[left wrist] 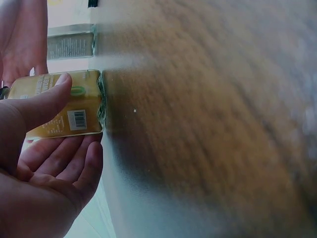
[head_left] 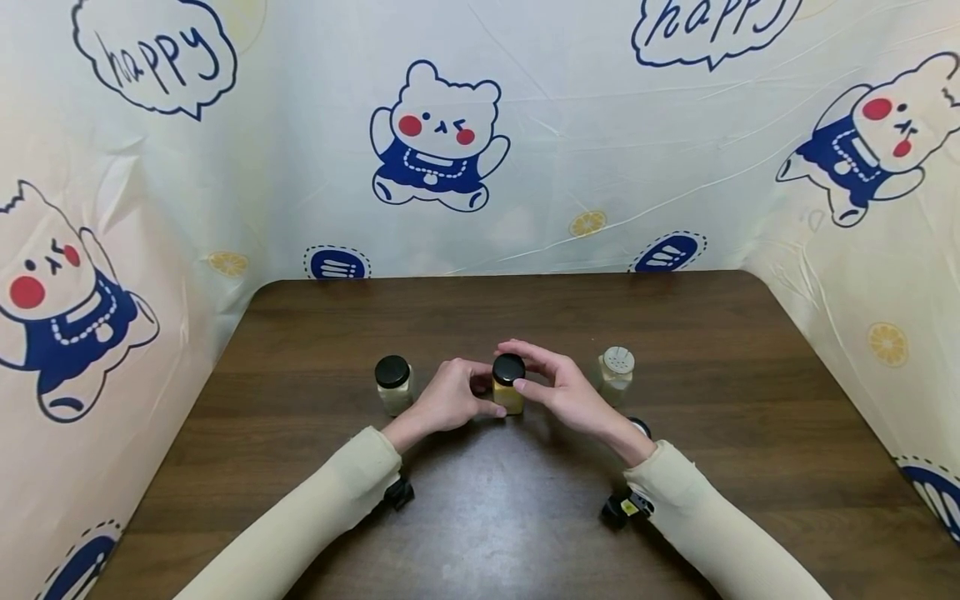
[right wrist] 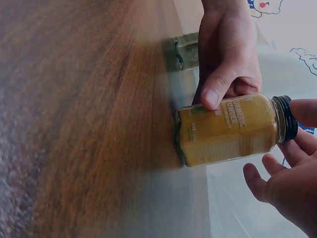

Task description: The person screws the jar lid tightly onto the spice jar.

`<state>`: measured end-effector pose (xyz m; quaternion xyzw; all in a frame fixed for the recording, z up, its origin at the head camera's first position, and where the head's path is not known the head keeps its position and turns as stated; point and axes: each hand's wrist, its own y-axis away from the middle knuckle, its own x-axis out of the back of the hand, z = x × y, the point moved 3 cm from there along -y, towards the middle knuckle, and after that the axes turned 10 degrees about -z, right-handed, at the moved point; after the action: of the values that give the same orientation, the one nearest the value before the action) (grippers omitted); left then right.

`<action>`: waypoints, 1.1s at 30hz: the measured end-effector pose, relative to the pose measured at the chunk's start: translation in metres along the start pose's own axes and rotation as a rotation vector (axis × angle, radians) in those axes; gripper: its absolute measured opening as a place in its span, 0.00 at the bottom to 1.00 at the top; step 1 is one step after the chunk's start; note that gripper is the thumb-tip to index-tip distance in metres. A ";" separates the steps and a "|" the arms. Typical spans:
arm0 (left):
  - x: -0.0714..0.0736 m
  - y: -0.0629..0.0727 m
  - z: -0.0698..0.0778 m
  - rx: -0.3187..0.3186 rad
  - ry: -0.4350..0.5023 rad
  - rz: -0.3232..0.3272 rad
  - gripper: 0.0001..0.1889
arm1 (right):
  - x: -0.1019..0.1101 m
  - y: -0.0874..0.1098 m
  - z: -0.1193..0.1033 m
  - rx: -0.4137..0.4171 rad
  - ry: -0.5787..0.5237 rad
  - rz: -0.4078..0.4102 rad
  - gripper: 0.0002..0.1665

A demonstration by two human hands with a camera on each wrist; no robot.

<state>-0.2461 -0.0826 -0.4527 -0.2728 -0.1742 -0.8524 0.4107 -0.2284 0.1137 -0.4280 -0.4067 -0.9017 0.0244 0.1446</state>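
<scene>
A square glass jar of turmeric powder stands upright on the wooden table, its yellow contents and printed label showing in both wrist views. My left hand grips the jar's body, thumb on the near side and fingers behind. On top sits a black screw lid, which my right hand pinches between thumb and fingers. The lower fingers of the right hand are apart from the glass. Left of my left hand is a second jar with a black lid and pale contents.
Beyond my right hand stands a jar with a white perforated shaker top and no black lid. A round black-rimmed object lies by my right wrist, partly covered by it. A printed cloth hangs behind the table.
</scene>
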 end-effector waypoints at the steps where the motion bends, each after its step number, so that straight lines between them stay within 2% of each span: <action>1: 0.000 0.000 0.000 0.001 -0.002 -0.001 0.22 | 0.000 0.000 0.000 -0.006 0.005 0.005 0.27; 15: 0.001 0.000 0.000 -0.009 -0.014 0.004 0.21 | 0.000 0.001 0.000 -0.028 0.066 0.082 0.24; 26: 0.001 0.000 0.000 -0.016 -0.020 0.007 0.20 | -0.001 -0.002 -0.003 -0.014 0.131 0.167 0.25; 33: 0.001 0.001 0.000 -0.017 -0.017 0.005 0.20 | -0.001 -0.005 -0.001 -0.024 0.133 0.204 0.26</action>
<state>-0.2459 -0.0835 -0.4522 -0.2838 -0.1697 -0.8505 0.4090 -0.2308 0.1097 -0.4267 -0.4986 -0.8444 0.0012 0.1961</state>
